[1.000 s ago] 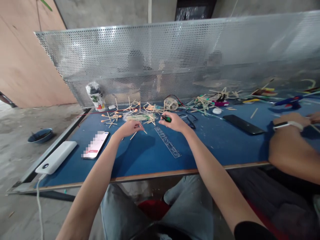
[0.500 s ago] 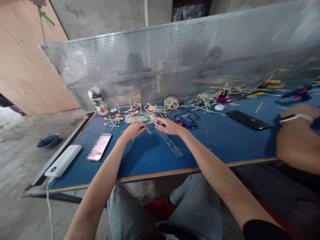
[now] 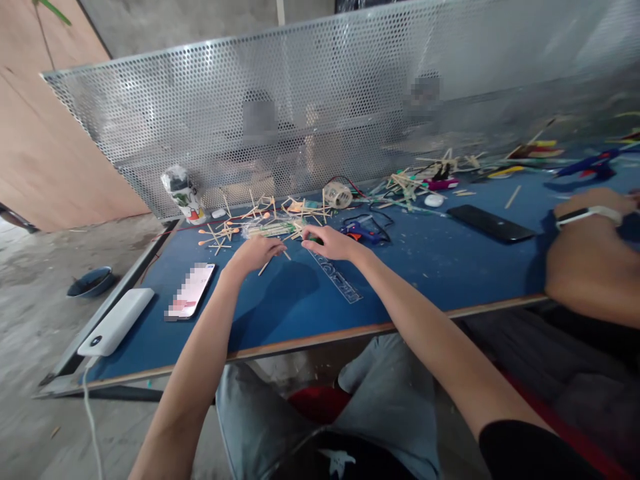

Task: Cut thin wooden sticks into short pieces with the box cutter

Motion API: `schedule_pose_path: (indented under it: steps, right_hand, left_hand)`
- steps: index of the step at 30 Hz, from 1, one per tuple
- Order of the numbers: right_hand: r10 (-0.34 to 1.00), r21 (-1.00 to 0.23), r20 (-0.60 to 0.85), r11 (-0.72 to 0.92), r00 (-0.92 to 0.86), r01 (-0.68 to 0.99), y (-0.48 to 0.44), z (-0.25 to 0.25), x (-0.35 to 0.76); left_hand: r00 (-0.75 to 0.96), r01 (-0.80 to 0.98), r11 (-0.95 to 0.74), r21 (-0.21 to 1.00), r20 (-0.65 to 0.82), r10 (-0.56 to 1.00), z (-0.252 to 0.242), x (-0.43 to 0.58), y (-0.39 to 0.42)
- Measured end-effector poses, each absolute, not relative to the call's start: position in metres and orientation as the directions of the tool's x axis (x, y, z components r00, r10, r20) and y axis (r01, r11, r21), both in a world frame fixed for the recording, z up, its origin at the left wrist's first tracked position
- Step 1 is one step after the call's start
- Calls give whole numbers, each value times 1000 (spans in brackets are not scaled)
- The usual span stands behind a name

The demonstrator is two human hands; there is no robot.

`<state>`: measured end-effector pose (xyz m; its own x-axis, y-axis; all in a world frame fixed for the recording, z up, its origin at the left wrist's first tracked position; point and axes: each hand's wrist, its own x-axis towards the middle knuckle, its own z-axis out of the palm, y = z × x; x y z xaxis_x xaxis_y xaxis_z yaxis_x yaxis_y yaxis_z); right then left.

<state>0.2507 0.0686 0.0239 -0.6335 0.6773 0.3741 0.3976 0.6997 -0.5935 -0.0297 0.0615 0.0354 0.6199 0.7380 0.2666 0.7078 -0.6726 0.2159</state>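
Note:
My left hand is closed over the table, with thin wooden sticks poking out below its fingers. Just to its right, my right hand has its thumb and fingers curled round a small green and dark thing, mostly hidden. Under that hand a clear plastic stencil strip with cut-out shapes lies on the blue table. Behind both hands rests a plastic-wrapped bundle of sticks. Star-like stick pieces with orange tips lie to the left.
A phone and a white power bank with cable lie left. A blue glue gun is right of my hands, near a black phone. Another person's arm reaches in at right. A perforated metal panel stands behind.
The camera view has shifted slightly, moving the scene up and left in the picture. Both hands keep nearly the same pose and place over the table.

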Motion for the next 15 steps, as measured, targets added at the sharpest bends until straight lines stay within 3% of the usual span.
schedule_pose_path:
  steps: [9,15]
  right_hand:
    - [753,-609,439,651,-490,454,77,17,252]
    - [783,-589,459,622,-420,516,78,16,256]
  left_hand:
    - [591,712,-655,253,287,753,29,-17,60]
    - [447,770,-547,330,332,831,18,-15,66]
